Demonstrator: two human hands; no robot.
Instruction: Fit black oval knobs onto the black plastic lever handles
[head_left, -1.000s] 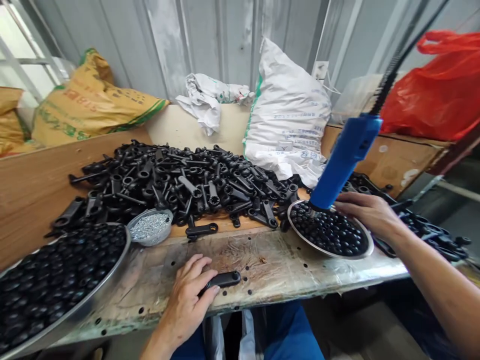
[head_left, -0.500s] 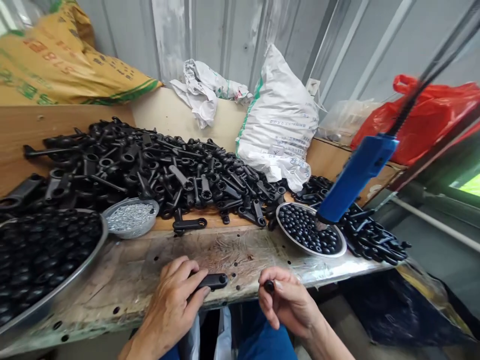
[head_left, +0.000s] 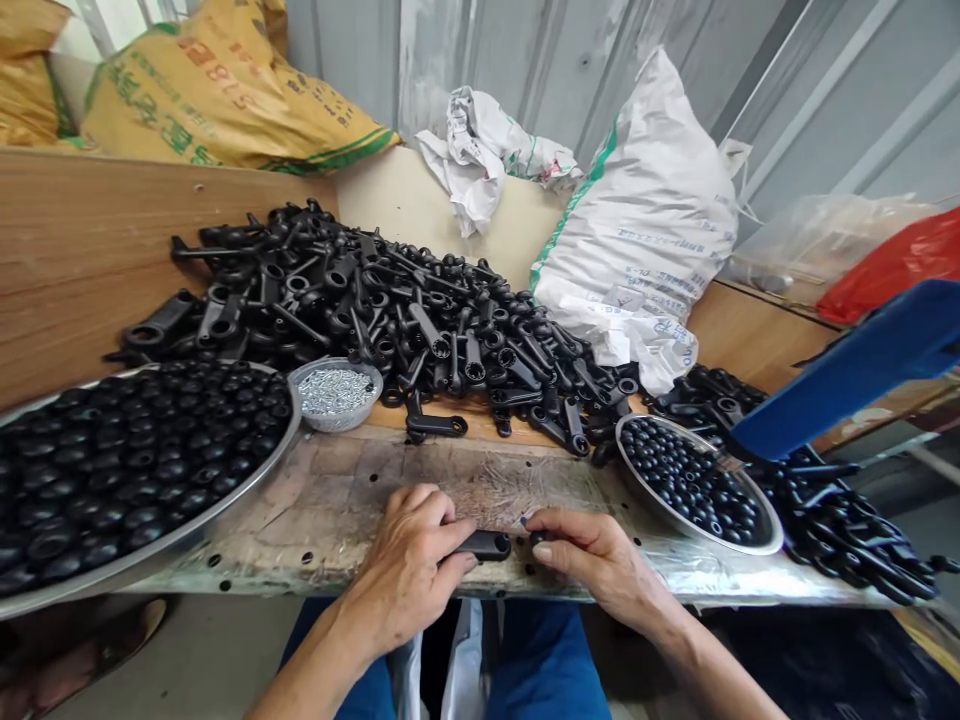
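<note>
Pile of black handles (head_left: 420,310) fills centre frame, w/ large tray of black balls (head_left: 135,460) at left, small dish (head_left: 697,485) at right, blue tool (head_left: 855,370) above it. Lower centre, at counter (head_left: 337,500) edge: left hand (head_left: 409,570) grip pinching black handle (head_left: 484,545); right hand (head_left: 592,560) fingertips pressed together at handle's end.

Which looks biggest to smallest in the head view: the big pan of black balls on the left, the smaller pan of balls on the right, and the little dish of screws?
1. Left pan of black balls, largest, though it lies nearest the camera.
2. Right pan of balls.
3. Dish of screws, smallest.
</note>
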